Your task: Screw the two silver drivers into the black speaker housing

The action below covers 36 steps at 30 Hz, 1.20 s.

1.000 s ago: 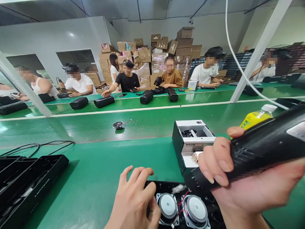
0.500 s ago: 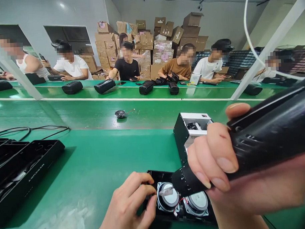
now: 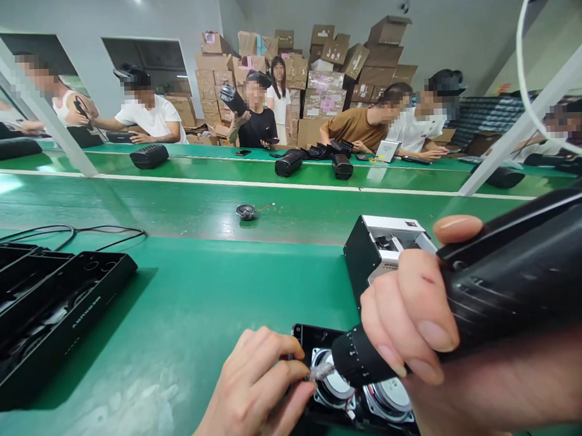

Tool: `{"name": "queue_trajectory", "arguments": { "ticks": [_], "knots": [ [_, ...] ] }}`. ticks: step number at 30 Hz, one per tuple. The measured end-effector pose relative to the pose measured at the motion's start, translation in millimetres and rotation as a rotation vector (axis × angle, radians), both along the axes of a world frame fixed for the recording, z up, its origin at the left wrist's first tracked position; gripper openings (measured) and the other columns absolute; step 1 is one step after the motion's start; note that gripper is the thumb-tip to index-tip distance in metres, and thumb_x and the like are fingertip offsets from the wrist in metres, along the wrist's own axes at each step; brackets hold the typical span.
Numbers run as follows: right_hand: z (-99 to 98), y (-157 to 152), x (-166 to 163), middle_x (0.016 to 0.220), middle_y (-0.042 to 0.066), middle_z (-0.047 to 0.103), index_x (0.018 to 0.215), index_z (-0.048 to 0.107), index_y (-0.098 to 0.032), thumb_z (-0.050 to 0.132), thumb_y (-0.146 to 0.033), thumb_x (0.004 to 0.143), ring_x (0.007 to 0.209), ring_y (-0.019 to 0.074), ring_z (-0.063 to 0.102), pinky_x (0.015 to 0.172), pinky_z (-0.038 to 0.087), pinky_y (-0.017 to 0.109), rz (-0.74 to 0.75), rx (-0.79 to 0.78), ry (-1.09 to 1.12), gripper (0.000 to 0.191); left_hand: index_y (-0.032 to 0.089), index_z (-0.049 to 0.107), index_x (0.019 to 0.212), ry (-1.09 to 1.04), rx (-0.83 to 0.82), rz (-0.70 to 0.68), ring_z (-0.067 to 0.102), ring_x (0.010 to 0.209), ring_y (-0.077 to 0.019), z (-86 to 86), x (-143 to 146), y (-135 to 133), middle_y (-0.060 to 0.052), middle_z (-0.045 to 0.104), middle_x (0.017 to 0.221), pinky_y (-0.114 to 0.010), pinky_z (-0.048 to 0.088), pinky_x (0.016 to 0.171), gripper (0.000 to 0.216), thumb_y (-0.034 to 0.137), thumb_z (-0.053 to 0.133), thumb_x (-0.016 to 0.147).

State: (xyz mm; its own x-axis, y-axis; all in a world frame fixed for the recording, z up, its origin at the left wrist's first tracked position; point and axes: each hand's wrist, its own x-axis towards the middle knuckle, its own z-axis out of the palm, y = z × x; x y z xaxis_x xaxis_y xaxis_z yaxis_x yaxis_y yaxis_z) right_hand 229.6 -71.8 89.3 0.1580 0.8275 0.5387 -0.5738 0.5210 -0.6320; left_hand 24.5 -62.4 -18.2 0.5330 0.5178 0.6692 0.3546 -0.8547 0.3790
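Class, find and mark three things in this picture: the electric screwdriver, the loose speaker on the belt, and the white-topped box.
electric screwdriver (image 3: pixel 512 274): head view, on its black body.
loose speaker (image 3: pixel 245 211): head view, on its round cone.
white-topped box (image 3: pixel 399 227): head view, on its white top.

The right hand (image 3: pixel 419 328) grips a black electric screwdriver (image 3: pixel 494 293), its tip at the rim of a speaker driver (image 3: pixel 332 385) in a black housing (image 3: pixel 314 337) on the green desk (image 3: pixel 203 310). The left hand (image 3: pixel 259 387) pinches just beside the tip (what it pinches is hidden). A small black-and-white box (image 3: pixel 382 243) stands behind.
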Motion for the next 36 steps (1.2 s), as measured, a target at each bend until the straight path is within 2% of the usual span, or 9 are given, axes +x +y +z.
{"name": "queue_trajectory", "arguments": {
  "ticks": [5, 8, 11, 15, 18, 21, 27, 33, 36],
  "knots": [
    [-4.6, 0, 0, 0.057, -0.005, 0.063, 0.112, 0.079, -0.023, 0.060, -0.069, 0.103, 0.027, 0.0097, 0.043, 0.030, 0.043, 0.023, -0.001, -0.011, 0.002, 0.050, 0.022, 0.064, 0.102, -0.015, -0.017, -0.035, 0.061, 0.079, -0.0149, -1.8, 2, -1, -0.002, 0.073, 0.100, -0.033, 0.045, 0.073, 0.013, 0.009, 0.061, 0.099],
    [-4.3, 1, -1, 0.056, -0.005, 0.062, 0.110, 0.079, -0.023, 0.064, -0.070, 0.100, 0.027, 0.0084, 0.040, 0.029, 0.040, 0.022, -0.007, -0.024, 0.030, 0.050, 0.021, 0.063, 0.101, -0.080, -0.032, -0.060, 0.059, 0.079, -0.0150, -8.9, 5, -3, -0.002, 0.072, 0.098, -0.033, 0.042, 0.074, 0.010, 0.012, 0.059, 0.101],
    [-4.5, 2, -2, 0.058, -0.004, 0.063, 0.111, 0.078, -0.021, 0.064, -0.067, 0.102, 0.028, 0.0081, 0.040, 0.030, 0.043, 0.022, 0.011, -0.012, 0.049, 0.049, 0.021, 0.061, 0.099, -0.140, -0.045, -0.065, 0.058, 0.079, -0.0151, -16.6, 8, -4, -0.002, 0.070, 0.097, -0.034, 0.038, 0.073, 0.007, 0.015, 0.059, 0.103],
    [-6.9, 2, 1, 0.061, -0.003, 0.066, 0.116, 0.077, -0.018, 0.055, -0.066, 0.107, 0.026, 0.0073, 0.036, 0.033, 0.048, 0.024, 0.062, 0.021, 0.039, 0.054, 0.022, 0.060, 0.097, -0.174, -0.136, -0.089, 0.063, 0.080, -0.0134, -21.2, 12, -3, -0.001, 0.069, 0.096, -0.032, 0.045, 0.076, 0.012, 0.026, 0.058, 0.108],
    [-9.5, 2, 5, 0.063, -0.002, 0.068, 0.121, 0.075, -0.017, 0.057, -0.066, 0.106, 0.027, 0.0072, 0.036, 0.035, 0.048, 0.024, 0.110, 0.024, 0.071, 0.054, 0.023, 0.061, 0.096, -0.183, -0.190, -0.142, 0.066, 0.084, -0.0143, -20.6, 13, -1, -0.002, 0.071, 0.099, -0.031, 0.049, 0.077, 0.018, 0.035, 0.056, 0.110],
    [-11.0, 1, 8, 0.064, -0.002, 0.068, 0.124, 0.073, -0.017, 0.061, -0.066, 0.104, 0.029, 0.0082, 0.041, 0.037, 0.049, 0.024, 0.115, 0.022, 0.081, 0.055, 0.024, 0.062, 0.098, -0.160, -0.211, -0.160, 0.065, 0.091, -0.0160, -18.3, 13, 1, -0.002, 0.072, 0.106, -0.033, 0.048, 0.080, 0.015, 0.033, 0.058, 0.109],
    [-14.4, -2, 13, 0.062, -0.001, 0.067, 0.126, 0.072, -0.022, 0.048, -0.076, 0.105, 0.032, 0.0121, 0.049, 0.034, 0.043, 0.026, 0.130, -0.024, 0.093, 0.062, 0.026, 0.062, 0.106, -0.075, -0.221, -0.141, 0.066, 0.100, -0.0162, -1.5, 12, 0, 0.001, 0.072, 0.115, -0.036, 0.046, 0.083, 0.012, 0.036, 0.068, 0.103],
    [-16.6, -1, 17, 0.061, -0.001, 0.066, 0.124, 0.073, -0.023, 0.050, -0.075, 0.104, 0.034, 0.0139, 0.054, 0.033, 0.044, 0.027, 0.090, -0.036, 0.048, 0.060, 0.028, 0.062, 0.120, 0.054, -0.328, -0.099, 0.068, 0.109, -0.0179, 17.1, 5, -3, 0.004, 0.073, 0.122, -0.036, 0.052, 0.092, 0.048, 0.032, 0.092, 0.083],
    [-12.0, 5, 13, 0.058, -0.003, 0.063, 0.117, 0.078, -0.021, 0.061, -0.071, 0.101, 0.032, 0.0114, 0.049, 0.032, 0.045, 0.024, 0.012, -0.018, -0.026, 0.054, 0.028, 0.063, 0.121, 0.128, -0.370, -0.043, 0.066, 0.118, -0.0219, 18.9, -2, -5, 0.000, 0.071, 0.130, -0.040, 0.056, 0.098, 0.042, 0.035, 0.088, 0.087]
  ]
}}
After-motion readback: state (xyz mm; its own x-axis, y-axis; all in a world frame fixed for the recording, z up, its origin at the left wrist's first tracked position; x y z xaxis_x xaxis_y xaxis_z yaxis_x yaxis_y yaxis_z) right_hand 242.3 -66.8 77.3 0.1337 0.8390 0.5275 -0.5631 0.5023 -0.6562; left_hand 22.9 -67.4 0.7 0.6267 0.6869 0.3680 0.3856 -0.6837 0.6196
